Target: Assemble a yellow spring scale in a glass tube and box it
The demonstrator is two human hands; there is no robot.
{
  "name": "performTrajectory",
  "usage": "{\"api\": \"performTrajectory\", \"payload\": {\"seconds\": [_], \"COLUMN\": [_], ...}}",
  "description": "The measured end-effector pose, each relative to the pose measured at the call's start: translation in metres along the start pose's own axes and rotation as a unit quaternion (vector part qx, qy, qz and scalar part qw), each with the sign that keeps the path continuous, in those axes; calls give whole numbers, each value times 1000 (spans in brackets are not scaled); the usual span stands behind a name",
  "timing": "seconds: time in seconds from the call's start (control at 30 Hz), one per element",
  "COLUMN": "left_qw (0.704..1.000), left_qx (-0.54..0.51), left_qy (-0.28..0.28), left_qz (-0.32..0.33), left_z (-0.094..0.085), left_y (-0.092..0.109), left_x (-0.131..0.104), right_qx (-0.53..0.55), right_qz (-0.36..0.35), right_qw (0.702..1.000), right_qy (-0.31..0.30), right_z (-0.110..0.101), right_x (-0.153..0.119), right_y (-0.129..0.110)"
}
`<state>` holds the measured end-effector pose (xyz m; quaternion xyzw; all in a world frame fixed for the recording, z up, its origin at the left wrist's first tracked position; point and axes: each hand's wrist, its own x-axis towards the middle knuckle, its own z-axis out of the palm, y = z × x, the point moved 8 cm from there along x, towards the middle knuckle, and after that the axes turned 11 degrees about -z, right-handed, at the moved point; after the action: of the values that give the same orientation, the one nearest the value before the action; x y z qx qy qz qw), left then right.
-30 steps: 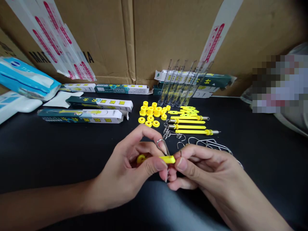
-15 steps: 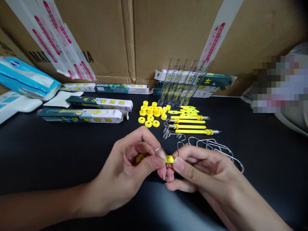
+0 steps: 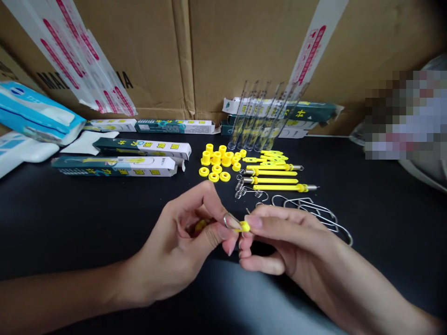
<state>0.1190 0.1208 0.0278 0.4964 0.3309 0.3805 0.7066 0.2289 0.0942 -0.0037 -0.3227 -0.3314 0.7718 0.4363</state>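
My left hand (image 3: pixel 185 242) is closed in a pinch on a small yellow plastic piece (image 3: pixel 245 226), with a bent metal wire hook (image 3: pixel 226 219) curving up at its fingertips. Part of another yellow piece (image 3: pixel 200 225) shows inside the curl of the left fingers. My right hand (image 3: pixel 296 246) pinches the right end of the same small yellow piece between thumb and forefinger. The fingertips cover much of it, so how wire and plastic join cannot be made out. Beyond the hands lie yellow rods (image 3: pixel 275 180) with metal ends, small springs (image 3: pixel 239 188) and larger wire hooks (image 3: pixel 317 211).
Yellow collars and rings (image 3: pixel 226 159) sit in a cluster behind my hands. Clear tubes (image 3: pixel 258 116) stand upright at the back. Printed narrow boxes (image 3: pixel 115 166) lie at left, near a blue packet (image 3: pixel 38 111). A cardboard box (image 3: pixel 150 56) walls the far side.
My right thumb and forefinger have shifted their grip on the yellow piece, the thumb now lying higher. The piece has moved slightly up and left in view.
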Motion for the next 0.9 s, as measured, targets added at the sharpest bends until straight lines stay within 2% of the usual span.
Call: {"api": "performTrajectory", "payload": {"seconds": [0.27, 0.47, 0.73, 0.9], "left_qw": [998, 995, 992, 991], "left_qx": [54, 96, 122, 128], "left_qy": [-7, -10, 0, -2], "left_qz": [13, 13, 18, 23], "left_z": [1, 2, 0, -1], "left_y": [0, -3, -3, -4], "left_x": [-4, -6, -8, -7], "right_qx": [-19, -53, -80, -108], "right_qz": [-32, -39, -52, -85], "right_qw": [999, 998, 995, 990], "right_qy": [25, -11, -6, 27], "right_z": [-4, 4, 0, -3], "right_x": [-2, -1, 1, -1], "right_y": [-2, -9, -11, -18]}}
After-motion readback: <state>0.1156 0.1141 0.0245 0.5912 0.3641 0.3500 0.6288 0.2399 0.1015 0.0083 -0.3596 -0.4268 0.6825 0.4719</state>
